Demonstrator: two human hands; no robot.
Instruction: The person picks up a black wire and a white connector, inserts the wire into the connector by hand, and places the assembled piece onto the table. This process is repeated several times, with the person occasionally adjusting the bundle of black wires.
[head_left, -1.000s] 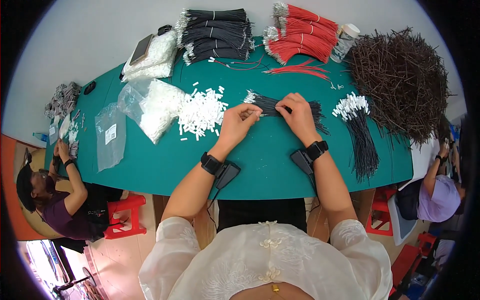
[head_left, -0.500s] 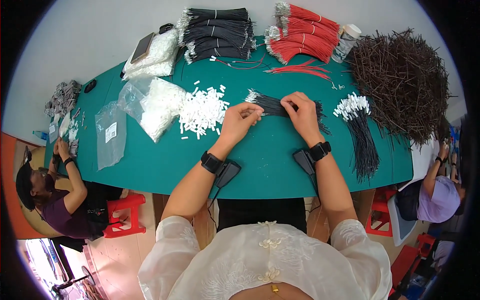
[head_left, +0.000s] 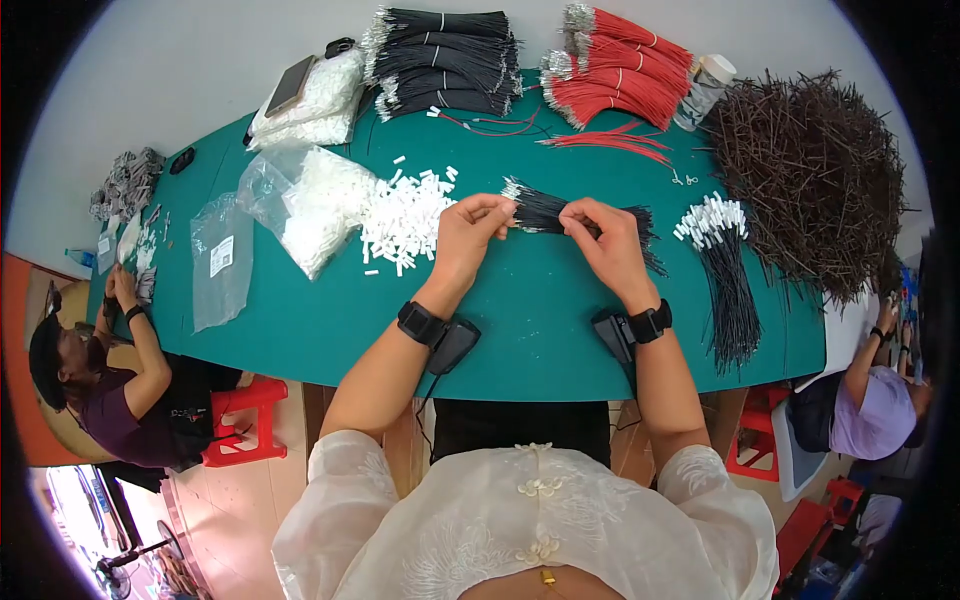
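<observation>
A loose bundle of black wires point(head_left: 541, 211) with silvery terminal ends lies on the green table in front of me. My left hand point(head_left: 468, 240) is at its terminal end, thumb and forefinger pinched; what sits between them is too small to make out. Over the bundle's middle, the fingers of my right hand point(head_left: 607, 248) are closed on a black wire. A scattered pile of small white plastic sleeves point(head_left: 408, 215) lies just left of my left hand. To the right of my right hand lies a bunch of black wires with white sleeves on their ends point(head_left: 728, 275).
Tied bundles of black wires point(head_left: 445, 60) and red wires point(head_left: 622, 70) are stacked at the back. A large heap of dark brown strands point(head_left: 810, 180) stands at the right. An open bag of white sleeves point(head_left: 325, 205) and a flat plastic bag point(head_left: 220, 262) lie left. Co-workers sit at both sides.
The view has shifted slightly. My left hand has closed in on the wires' terminal ends, and my right hand stays over the bundle with its fingers pinched.
</observation>
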